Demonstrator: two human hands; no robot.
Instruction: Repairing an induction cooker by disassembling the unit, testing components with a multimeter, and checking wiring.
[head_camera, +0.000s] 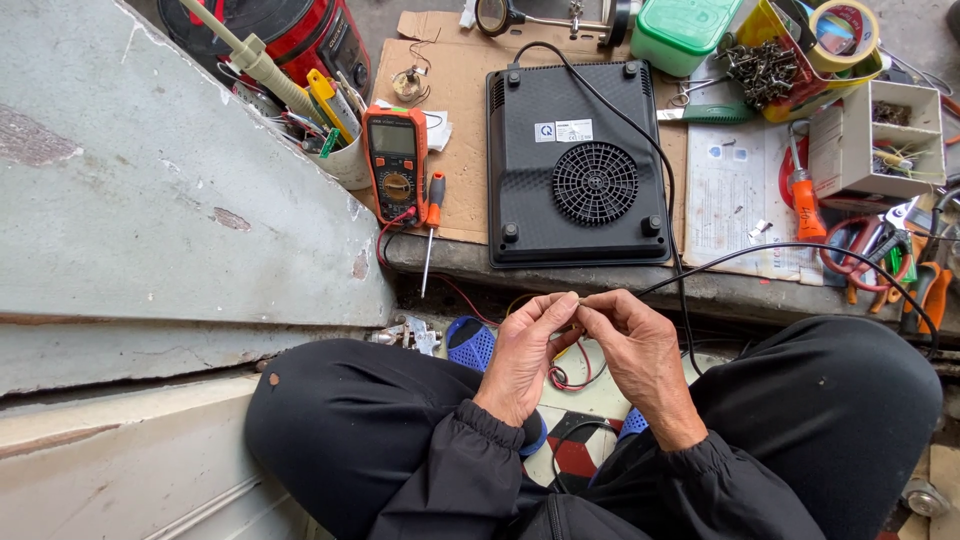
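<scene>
My left hand (525, 350) and my right hand (640, 345) meet fingertip to fingertip above my lap. Both pinch the end of a thin wire (578, 298); what sits between the fingers is too small to make out. A black cable (790, 247) runs from my right fingers off to the right. A black induction cooker (575, 165) lies upside down on cardboard just beyond my hands, its round fan grille facing up. An orange multimeter (395, 160) with red leads and an orange-handled screwdriver (432, 225) lie to its left.
A grey concrete slab (150, 200) fills the left. A green plastic box (685, 30), a yellow tray with screws and tape (800, 55), a small parts drawer (880, 140), pliers and cutters (900, 265) crowd the right. A cup of tools (330, 130) stands at the back left.
</scene>
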